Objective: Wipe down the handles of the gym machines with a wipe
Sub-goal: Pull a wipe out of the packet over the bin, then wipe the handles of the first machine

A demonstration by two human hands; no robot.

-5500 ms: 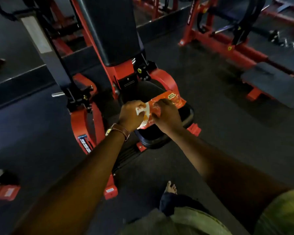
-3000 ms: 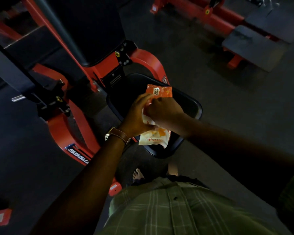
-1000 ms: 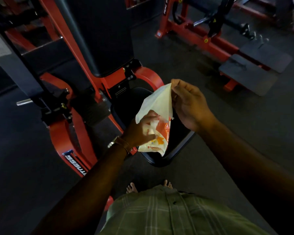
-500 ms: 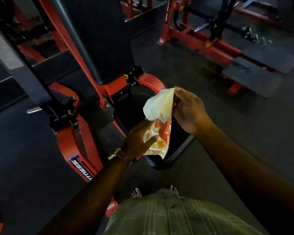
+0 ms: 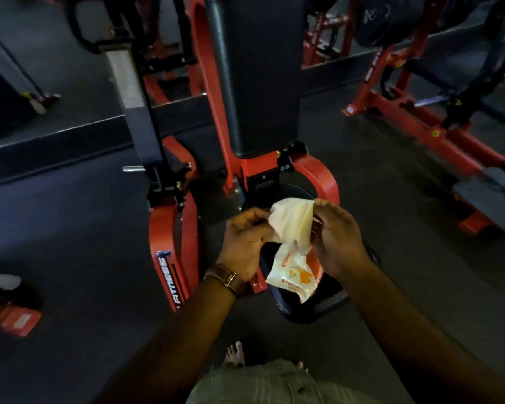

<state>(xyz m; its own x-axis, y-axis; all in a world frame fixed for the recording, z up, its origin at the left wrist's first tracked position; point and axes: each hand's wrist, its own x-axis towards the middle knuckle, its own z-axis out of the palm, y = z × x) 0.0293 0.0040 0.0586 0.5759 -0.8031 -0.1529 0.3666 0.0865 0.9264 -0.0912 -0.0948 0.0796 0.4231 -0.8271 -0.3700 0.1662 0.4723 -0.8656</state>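
Observation:
My left hand (image 5: pixel 245 240) and my right hand (image 5: pixel 337 237) are held close together over the black seat (image 5: pixel 309 310) of a red-framed gym machine (image 5: pixel 184 258). Between them is a white wipe (image 5: pixel 292 223), spread open. My left hand pinches its left edge. My right hand grips its right corner together with the orange top of the wipe packet (image 5: pixel 296 275), which hangs below the wipe. The machine's tall black back pad (image 5: pixel 257 83) stands just beyond my hands. A black curved bar (image 5: pixel 76 33) shows at upper left; no handle is plainly visible.
A second red machine (image 5: pixel 420 126) with a dark footplate (image 5: pixel 490 193) stands to the right, with weight plates (image 5: pixel 376 18) above it. A chrome peg (image 5: pixel 133 169) sticks out left of the seat. A red item (image 5: pixel 15 319) lies on the dark floor at left. My bare foot (image 5: pixel 235 354) is below.
The wipe has come out of the packet. My left hand left the packet's underside and rose to the wipe's left edge. The view tilted upward.

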